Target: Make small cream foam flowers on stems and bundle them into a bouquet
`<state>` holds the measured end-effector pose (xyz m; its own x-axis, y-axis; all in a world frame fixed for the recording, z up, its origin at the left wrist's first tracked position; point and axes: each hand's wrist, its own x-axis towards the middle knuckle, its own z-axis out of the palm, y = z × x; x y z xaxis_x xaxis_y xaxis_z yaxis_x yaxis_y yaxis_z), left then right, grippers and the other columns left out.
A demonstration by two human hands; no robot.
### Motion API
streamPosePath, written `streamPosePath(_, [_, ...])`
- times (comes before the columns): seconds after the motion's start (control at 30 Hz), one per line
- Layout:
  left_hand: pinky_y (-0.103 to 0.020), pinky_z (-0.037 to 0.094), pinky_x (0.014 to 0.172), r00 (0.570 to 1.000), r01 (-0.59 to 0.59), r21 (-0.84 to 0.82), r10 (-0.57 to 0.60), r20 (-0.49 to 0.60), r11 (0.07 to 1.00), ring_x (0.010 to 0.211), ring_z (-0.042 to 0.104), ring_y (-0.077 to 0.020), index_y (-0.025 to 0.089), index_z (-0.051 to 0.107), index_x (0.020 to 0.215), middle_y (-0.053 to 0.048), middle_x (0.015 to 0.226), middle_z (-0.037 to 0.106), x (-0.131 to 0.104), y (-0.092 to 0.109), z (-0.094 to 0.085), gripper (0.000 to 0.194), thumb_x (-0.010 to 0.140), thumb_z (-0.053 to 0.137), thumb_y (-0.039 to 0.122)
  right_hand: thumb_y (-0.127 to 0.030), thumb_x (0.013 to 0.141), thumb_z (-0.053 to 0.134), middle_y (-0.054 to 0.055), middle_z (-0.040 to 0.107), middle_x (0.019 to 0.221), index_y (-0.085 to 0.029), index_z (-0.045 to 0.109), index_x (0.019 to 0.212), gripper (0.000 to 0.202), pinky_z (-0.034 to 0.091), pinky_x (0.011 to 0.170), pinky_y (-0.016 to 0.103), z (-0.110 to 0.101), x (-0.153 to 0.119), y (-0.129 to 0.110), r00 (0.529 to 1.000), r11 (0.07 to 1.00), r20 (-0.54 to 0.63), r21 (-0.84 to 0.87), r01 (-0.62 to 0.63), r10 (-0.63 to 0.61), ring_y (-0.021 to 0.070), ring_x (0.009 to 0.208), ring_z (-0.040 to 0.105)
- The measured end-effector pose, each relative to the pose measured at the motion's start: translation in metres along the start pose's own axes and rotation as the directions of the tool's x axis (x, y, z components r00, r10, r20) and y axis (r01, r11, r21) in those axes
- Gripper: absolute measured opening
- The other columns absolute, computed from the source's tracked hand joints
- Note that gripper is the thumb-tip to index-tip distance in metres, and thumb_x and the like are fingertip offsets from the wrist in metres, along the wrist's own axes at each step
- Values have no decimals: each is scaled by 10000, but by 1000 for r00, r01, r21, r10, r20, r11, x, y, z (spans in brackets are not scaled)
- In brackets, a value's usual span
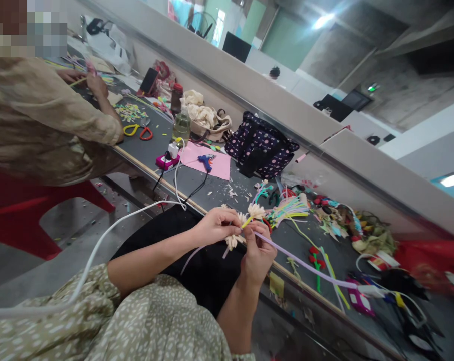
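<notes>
Over the table's front edge, both my hands meet at a pipe-cleaner flower piece with cream petal clusters and a short yellow part. My left hand is closed, pinching the piece from the left with thumb and fingertips. From below right, my right hand is closed on a long lilac pipe cleaner, which runs off to the right over the table. A second cream cluster hangs under my fingers. My fingers hide where the stem and flowers join.
On the grey table, a blue glue gun lies on pink paper. A dark dotted bag and a bundle of pipe cleaners sit beyond my hands. A white cable crosses at left. A co-worker's sleeve is near scissors.
</notes>
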<state>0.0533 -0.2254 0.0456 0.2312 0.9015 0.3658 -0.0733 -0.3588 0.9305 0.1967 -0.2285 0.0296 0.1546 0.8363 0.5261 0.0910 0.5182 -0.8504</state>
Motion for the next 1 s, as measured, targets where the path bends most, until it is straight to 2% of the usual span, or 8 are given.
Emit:
streamPosePath(0.17, [-238, 392, 618, 981, 149, -167, -124, 151, 975, 663, 503, -130, 128, 683, 699, -32, 697, 563, 6, -5, -6, 236, 696, 704, 363, -274, 745, 676, 42, 546, 913, -164, 608, 700, 137, 444, 764, 309, -2, 2, 6, 999, 998, 18, 33, -45, 44, 166, 874, 544])
streamPosePath(0.27, [-225, 390, 606, 968, 237, -284, -202, 147, 929, 646, 506, -119, 121, 683, 715, -24, 684, 577, 6, -10, -5, 225, 679, 712, 341, -270, 740, 674, 42, 544, 921, -159, 610, 700, 134, 433, 774, 312, -1, 2, 9, 998, 997, -9, 51, -64, 65, 167, 888, 543])
streamPosePath(0.37, [-215, 390, 601, 965, 263, -351, -242, 103, 899, 633, 514, -107, 119, 704, 782, -31, 724, 612, 3, -14, -4, 171, 685, 678, 257, -248, 734, 679, 29, 549, 888, -158, 591, 698, 131, 431, 775, 307, 0, 3, 10, 996, 997, -75, 55, -54, 58, 155, 864, 544])
streamPosePath(0.47, [-209, 382, 578, 967, 253, -295, -247, 56, 921, 619, 516, -102, 128, 702, 946, -46, 795, 650, -2, -16, -3, 281, 676, 642, 179, -248, 748, 668, 15, 550, 838, -156, 563, 681, 155, 440, 749, 290, 2, 4, 9, 990, 998, -129, 40, -55, 60, 139, 811, 548])
streamPosePath(0.6, [-210, 392, 636, 992, 127, -90, -128, -10, 988, 752, 521, -127, 173, 649, 1089, -53, 994, 642, -7, -15, -2, 502, 592, 675, 108, -273, 747, 670, 10, 549, 826, -156, 541, 653, 198, 449, 746, 283, 5, 2, 6, 981, 997, -176, 25, -74, 77, 134, 790, 554])
streamPosePath(0.67, [-215, 397, 659, 995, 98, -64, -99, -21, 993, 785, 511, -137, 168, 650, 1039, -41, 962, 620, -8, -14, 0, 464, 580, 692, 120, -284, 747, 671, 17, 551, 848, -155, 542, 654, 205, 454, 750, 285, 8, 0, 4, 978, 996, -189, 13, -86, 87, 138, 807, 557])
streamPosePath(0.8, [-206, 381, 600, 981, 193, -248, -194, 19, 949, 646, 485, -96, 145, 617, 952, 9, 775, 570, -7, -11, 7, 324, 643, 697, 202, -298, 746, 673, 30, 550, 880, -154, 548, 664, 207, 465, 763, 298, 12, -4, 4, 979, 996, -184, 6, -87, 87, 150, 842, 560])
streamPosePath(1.0, [-200, 337, 553, 956, 228, -408, -284, -80, 884, 557, 455, -73, 118, 605, 752, 27, 618, 538, -4, -13, 13, 306, 613, 776, 331, -283, 741, 683, 35, 551, 894, -155, 577, 678, 177, 454, 826, 335, 11, -6, 4, 984, 998, -170, -8, -57, 55, 171, 899, 560])
